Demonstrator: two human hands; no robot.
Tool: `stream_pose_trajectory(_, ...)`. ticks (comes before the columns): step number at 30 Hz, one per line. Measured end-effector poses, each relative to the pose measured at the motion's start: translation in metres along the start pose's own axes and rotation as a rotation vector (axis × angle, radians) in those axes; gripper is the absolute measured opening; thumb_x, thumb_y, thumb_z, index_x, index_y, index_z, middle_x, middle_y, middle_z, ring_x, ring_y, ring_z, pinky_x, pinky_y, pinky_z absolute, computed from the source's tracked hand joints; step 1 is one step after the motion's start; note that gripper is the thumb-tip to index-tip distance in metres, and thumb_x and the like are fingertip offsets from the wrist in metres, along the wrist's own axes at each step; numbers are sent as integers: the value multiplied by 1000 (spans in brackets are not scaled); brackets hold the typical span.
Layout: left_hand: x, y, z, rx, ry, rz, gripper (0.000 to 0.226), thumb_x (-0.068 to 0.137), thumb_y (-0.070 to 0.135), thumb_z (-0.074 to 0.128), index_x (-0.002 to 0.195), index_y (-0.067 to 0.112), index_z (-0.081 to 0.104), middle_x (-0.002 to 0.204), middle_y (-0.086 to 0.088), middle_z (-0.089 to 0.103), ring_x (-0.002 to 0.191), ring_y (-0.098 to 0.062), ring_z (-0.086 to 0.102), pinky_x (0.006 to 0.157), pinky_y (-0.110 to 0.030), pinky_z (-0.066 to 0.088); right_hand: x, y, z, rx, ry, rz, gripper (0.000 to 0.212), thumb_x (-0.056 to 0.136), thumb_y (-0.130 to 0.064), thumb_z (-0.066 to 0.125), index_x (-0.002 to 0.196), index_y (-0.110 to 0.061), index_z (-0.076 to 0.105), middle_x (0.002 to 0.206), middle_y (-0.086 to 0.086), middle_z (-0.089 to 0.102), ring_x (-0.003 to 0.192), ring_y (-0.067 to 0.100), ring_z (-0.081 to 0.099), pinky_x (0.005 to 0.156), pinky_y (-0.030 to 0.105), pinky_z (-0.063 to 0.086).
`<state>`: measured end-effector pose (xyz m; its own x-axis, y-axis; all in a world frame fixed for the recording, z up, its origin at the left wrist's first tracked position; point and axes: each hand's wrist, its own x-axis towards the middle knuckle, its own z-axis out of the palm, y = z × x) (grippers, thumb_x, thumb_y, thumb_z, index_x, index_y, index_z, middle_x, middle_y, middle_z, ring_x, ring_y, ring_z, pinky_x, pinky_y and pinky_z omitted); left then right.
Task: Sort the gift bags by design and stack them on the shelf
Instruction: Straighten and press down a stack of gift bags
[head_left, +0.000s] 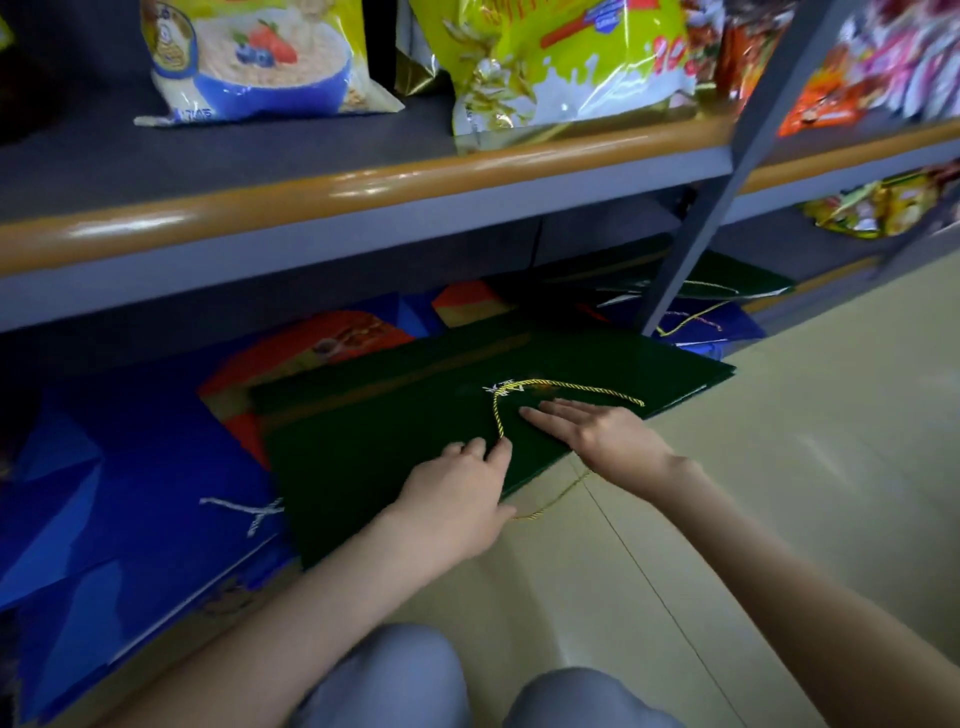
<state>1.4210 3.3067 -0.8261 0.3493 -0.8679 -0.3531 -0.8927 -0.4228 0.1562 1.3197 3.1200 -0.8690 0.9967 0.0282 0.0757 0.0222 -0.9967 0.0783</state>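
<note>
Left hand (457, 499) is laid on the flat dark green paper gift bag (395, 426), fingers loosely curled, gripping nothing. Right hand (602, 439) is pressed flat, open, beside its yellow twisted cord handle (550, 387). Bag is lain over blue gift bags (130, 499), half under the grey bottom shelf (363, 228).

Two bare forearms, no sleeves in view, no watch, rings or bracelets. Left hand (457, 504) and right hand (605, 439) bare, no gloves; nails short, unpainted. Knees (395, 675) at bottom edge covered by light grey-blue trousers, plain fabric, no pattern or markings visible.
</note>
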Motion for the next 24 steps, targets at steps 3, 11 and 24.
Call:
stream_pose_trajectory(3,8,25,-3,-71,-166,92,81,95,48,42,151,22,-10,159,-9,-10,146,-29,-6,119,-45,5,-28,11,-9,-12,-15,-17,74,67,2,78,135,-11,51,120,14,65,108,30,64,84,38,55)
stream_pose_trajectory(11,11,106,-1,-45,-310,181,93,89,42,49,149,14,-17,155,-18,-20,144,-35,-15,116,-54,1,-102,23,-14,-4,-52,24,71,72,8,72,137,-8,48,128,16,60,114,34,60,90,43,51)
stream_pose_trajectory(24,-29,147,-56,-39,-296,326,94,85,49,50,150,15,-8,158,-18,-2,145,-33,3,116,-45,18,-152,12,-101,-84,-96,131,62,78,5,69,135,-12,52,122,14,64,104,33,66,80,42,57)
